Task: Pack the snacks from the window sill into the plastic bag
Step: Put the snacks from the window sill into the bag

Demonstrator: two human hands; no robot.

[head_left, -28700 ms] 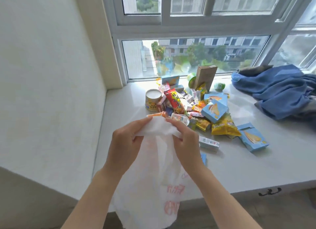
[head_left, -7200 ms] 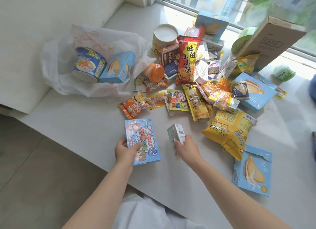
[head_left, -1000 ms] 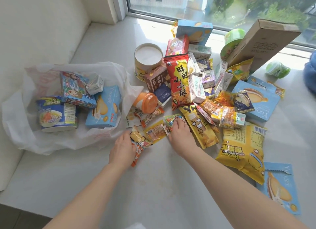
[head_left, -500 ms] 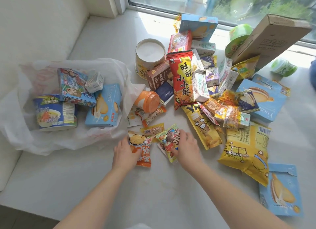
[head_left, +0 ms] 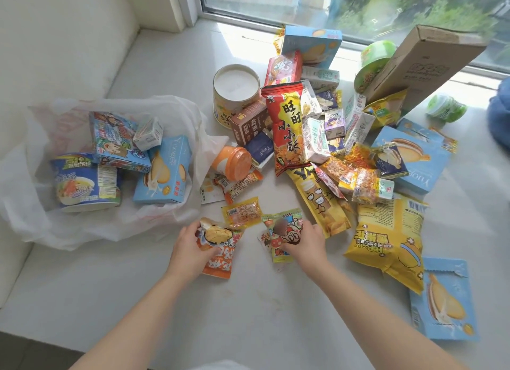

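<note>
A white plastic bag [head_left: 30,226] lies open at the left of the sill and holds a blue noodle cup [head_left: 80,182], two boxes and a small carton. My left hand [head_left: 187,248] grips an orange snack packet [head_left: 220,248] just in front of the bag's mouth. My right hand [head_left: 303,242] holds a small green cartoon packet [head_left: 284,228] beside it. A small yellow packet [head_left: 242,212] lies between and just beyond my hands. The main snack pile, with a tall red packet [head_left: 287,126] at its middle, spreads behind my hands.
A yellow popcorn bag [head_left: 389,237] and a blue flat packet [head_left: 444,300] lie at the right front. A tilted cardboard box [head_left: 425,63], a round tin [head_left: 237,90] and an orange-lidded jar [head_left: 234,162] stand further back. The wall bounds the left; the window the back.
Both hands have drawn back toward me from the pile's front edge, each now holding a small packet lifted clear of the others. The bag's contents have not moved.
</note>
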